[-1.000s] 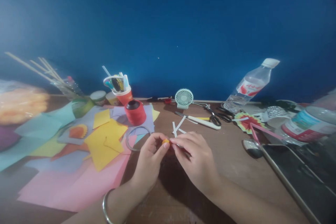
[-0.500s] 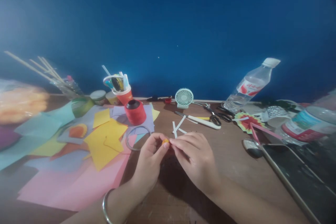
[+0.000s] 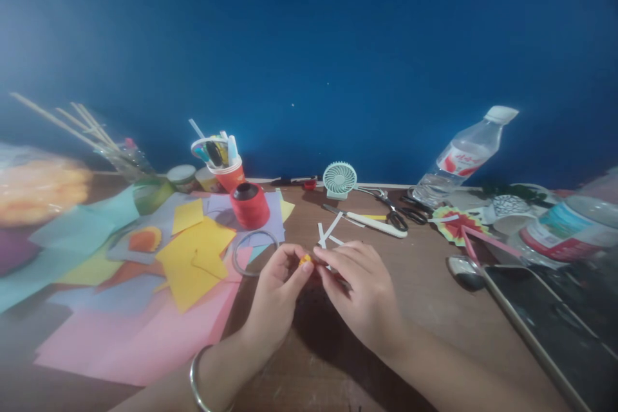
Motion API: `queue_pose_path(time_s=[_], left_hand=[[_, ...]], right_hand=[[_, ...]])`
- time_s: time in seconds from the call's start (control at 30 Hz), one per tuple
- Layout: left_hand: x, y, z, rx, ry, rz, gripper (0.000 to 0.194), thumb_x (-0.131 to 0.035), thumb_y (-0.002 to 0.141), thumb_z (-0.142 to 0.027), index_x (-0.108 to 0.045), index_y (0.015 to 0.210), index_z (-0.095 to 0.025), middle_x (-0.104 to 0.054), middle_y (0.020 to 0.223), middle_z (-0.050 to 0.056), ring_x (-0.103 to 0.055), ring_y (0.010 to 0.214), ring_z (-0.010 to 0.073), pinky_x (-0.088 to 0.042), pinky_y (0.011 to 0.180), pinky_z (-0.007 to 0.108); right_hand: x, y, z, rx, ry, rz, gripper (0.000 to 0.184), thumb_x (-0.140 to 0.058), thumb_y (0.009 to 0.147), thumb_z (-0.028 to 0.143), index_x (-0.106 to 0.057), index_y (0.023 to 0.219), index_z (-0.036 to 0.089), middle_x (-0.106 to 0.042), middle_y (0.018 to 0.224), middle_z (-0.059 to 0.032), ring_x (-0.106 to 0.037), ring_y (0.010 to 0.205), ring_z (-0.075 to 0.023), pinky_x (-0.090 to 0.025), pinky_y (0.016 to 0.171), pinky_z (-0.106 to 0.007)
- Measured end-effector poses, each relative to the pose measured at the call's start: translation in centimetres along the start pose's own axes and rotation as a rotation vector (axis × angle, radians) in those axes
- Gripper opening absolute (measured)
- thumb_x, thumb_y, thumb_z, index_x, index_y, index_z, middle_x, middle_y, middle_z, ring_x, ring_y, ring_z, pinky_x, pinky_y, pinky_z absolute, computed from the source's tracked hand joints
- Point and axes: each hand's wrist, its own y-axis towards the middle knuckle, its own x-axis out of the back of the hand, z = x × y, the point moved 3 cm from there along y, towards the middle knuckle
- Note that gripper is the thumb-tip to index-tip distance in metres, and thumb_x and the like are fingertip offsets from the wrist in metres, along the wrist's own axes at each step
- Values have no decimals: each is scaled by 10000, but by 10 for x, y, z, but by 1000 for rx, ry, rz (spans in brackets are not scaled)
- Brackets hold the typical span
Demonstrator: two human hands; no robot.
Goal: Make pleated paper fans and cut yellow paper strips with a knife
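Note:
Above the middle of the table, my left hand (image 3: 280, 286) pinches a small orange-yellow piece (image 3: 306, 259), probably folded or rolled paper, between thumb and index finger. My fingers cover most of it, so its form is hard to make out. Close on its right, my right hand (image 3: 362, 290) has its fingers bent and drawn together, tips beside the piece. What lies between them, if anything, is hidden. Just beyond my fingertips lie several narrow white paper strips (image 3: 332, 226). A grey ring (image 3: 236, 257) rests to the left of my left hand.
Coloured paper sheets (image 3: 145, 341) spread over the left side, with a red thread cone (image 3: 250, 209) and a cup of pens (image 3: 229, 175) behind. A small fan (image 3: 340, 180), a white-handled knife (image 3: 379, 224), scissors (image 3: 396, 220) and a leaning bottle (image 3: 458, 158) stand or lie beyond. A phone (image 3: 535, 315) is right.
My right fingertips have drawn slightly away from the orange-yellow piece, leaving more of it showing. My left hand keeps its pinch, and the view has shifted a little.

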Motion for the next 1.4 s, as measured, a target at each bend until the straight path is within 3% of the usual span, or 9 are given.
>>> queue_pose_path(time_s=[0.8, 1.17, 1.4], left_hand=[[3, 0, -2, -55, 59, -8, 109, -632, 770, -186, -558, 847, -205, -572, 815, -8, -530, 756, 120, -439, 688, 224], [2, 1, -3, -38, 72, -16, 87, -643, 756, -194, -574, 810, -194, -589, 759, -11, -548, 705, 118, -443, 648, 219], [2, 1, -3, -40, 87, -31, 101, -645, 752, -194, -571, 822, -191, -593, 765, -4, -545, 719, 130, -446, 652, 229]], right_hand=[[2, -1, 0, 42, -14, 55, 231, -536, 800, 86, -638, 969, 207, -650, 827, -35, -536, 778, -174, -422, 700, -338], [1, -1, 0, 46, 14, -21, 189, -564, 772, 68, -611, 918, 178, -619, 826, -50, -540, 758, -169, -441, 696, -331], [2, -2, -1, 69, -31, 17, 292, -536, 794, 74, -617, 1033, 221, -613, 857, -52, -542, 783, -174, -446, 696, -340]])
